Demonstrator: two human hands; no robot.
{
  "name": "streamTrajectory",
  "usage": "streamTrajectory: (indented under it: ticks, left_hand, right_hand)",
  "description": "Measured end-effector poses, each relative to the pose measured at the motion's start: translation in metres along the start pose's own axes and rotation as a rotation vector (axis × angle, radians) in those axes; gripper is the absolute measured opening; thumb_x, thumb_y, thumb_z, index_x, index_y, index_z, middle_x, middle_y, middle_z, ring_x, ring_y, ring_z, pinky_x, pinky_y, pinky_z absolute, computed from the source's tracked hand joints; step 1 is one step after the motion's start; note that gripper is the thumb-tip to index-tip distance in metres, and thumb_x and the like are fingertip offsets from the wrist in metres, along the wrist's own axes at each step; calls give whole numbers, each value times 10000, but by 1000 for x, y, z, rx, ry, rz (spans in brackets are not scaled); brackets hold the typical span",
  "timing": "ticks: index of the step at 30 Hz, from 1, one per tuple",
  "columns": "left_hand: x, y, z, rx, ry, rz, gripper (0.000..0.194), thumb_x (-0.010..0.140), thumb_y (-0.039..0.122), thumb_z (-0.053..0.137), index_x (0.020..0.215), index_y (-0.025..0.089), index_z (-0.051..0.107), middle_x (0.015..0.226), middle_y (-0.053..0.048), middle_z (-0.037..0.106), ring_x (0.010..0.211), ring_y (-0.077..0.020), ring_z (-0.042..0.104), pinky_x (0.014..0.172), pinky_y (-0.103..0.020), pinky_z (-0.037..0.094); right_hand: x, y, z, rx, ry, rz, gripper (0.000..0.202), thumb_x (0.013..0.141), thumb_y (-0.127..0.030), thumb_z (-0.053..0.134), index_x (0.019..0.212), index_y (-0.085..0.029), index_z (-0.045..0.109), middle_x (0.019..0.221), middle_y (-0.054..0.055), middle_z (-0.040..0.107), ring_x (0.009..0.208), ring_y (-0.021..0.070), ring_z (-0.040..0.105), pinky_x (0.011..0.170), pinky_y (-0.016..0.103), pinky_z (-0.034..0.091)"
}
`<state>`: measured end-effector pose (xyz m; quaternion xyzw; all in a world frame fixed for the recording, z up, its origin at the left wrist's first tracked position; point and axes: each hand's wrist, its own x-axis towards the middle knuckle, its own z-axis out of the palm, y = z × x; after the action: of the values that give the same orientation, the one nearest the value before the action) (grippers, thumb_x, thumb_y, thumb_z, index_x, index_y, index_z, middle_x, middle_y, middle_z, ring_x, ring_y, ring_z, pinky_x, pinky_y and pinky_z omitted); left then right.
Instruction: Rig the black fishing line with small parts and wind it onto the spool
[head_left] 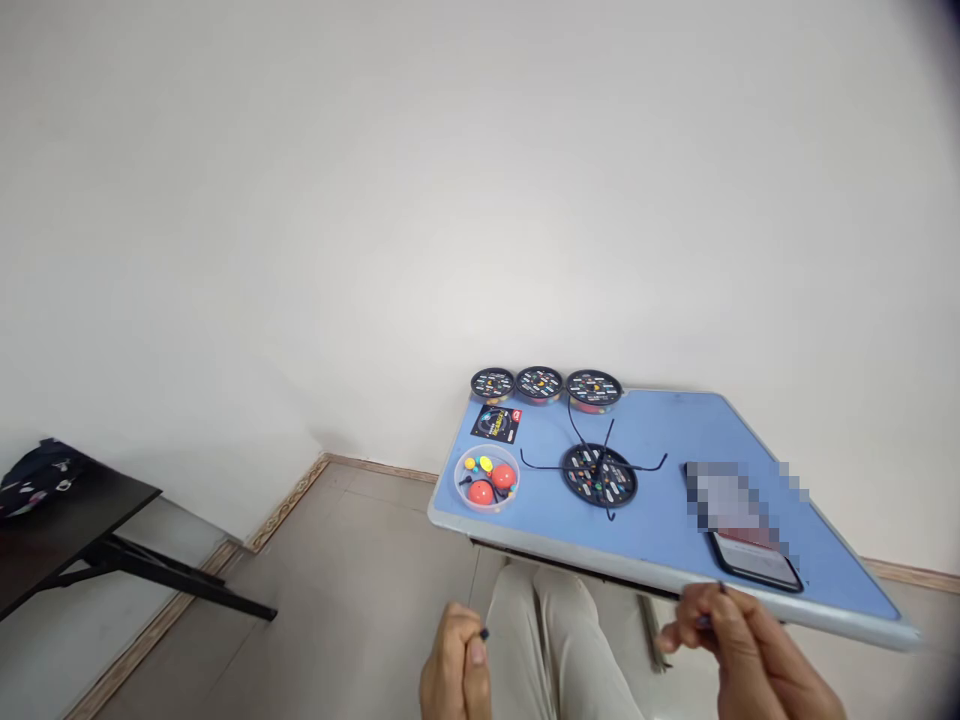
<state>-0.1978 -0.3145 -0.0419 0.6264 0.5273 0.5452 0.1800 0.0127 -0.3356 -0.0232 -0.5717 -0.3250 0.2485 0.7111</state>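
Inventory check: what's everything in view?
table: one, blue, centre right
lidded tubs: three, black lids, back left
card: one, black, near tubs
open tub: one, clear, front left
balls: two, orange-red, open tub
small pieces: several, multicoloured, open tub
printed disc: one, black, table's middle
rod frame: one, black, over disc
phone: one, dark, table's right
side table: one, black, far left
bag: one, dark, side table
wall: one, white, behind
floor: one, grey, below
legs: two, beige trousers, bottom
left hand: one, bottom, gripping dark piece
right hand: one, right, gripping dark piece
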Motion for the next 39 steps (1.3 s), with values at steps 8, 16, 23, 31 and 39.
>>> streamTrajectory:
  ticks: [8, 16, 23, 31, 39]
  left_hand:
    - [83, -17, 14, 152, -137, 137, 315, 998, 338, 374, 1017, 217, 664, 884, -50, 572, 784, -165, 596, 707, -275, 512]
    - [138, -63, 38, 316, -128, 190, 261, 915, 141, 447, 1076, 203, 642, 948, -49, 618, 918, -204, 604, 821, -347, 512]
    - [159, -81, 54, 543, -263, 175, 305, 830, 16, 497, 1026, 187, 655, 971, -57, 681, 935, -229, 569, 844, -359, 477]
    - [160, -82, 58, 520, -244, 183, 344, 825, -3, 455, 1014, 173, 683, 985, -76, 687, 925, -236, 566, 853, -371, 476]
    - [149, -93, 49, 253, -99, 233, 247, 905, 225, 446, 925, 209, 691, 972, -75, 683, 945, -243, 608, 872, -420, 496]
  right_hand:
    - [37, -1, 56, -257, -572, -95, 410, 884, -594, 478, 749, -219, 574, 522, -33, 529, 437, 128, 511, 489, 261, 456]
    - [66, 20, 130, -401, -643, -254, 146, 850, -355, 488, 773, -233, 465, 590, -44, 518, 502, 126, 461, 513, 243, 357]
    - [90, 29, 169, -757, -700, -306, 145, 851, -145, 434, 831, -193, 570, 633, 2, 638, 575, 147, 559, 571, 238, 324]
    - [109, 21, 207, -1281, -751, -518, 267, 898, -53, 423, 1017, -155, 639, 987, 132, 732, 864, 224, 705, 625, 259, 401]
    - [110, 29, 236, -1350, -787, -601, 255, 886, -16, 468, 1029, -102, 660, 950, 182, 736, 933, 234, 710, 716, 275, 499]
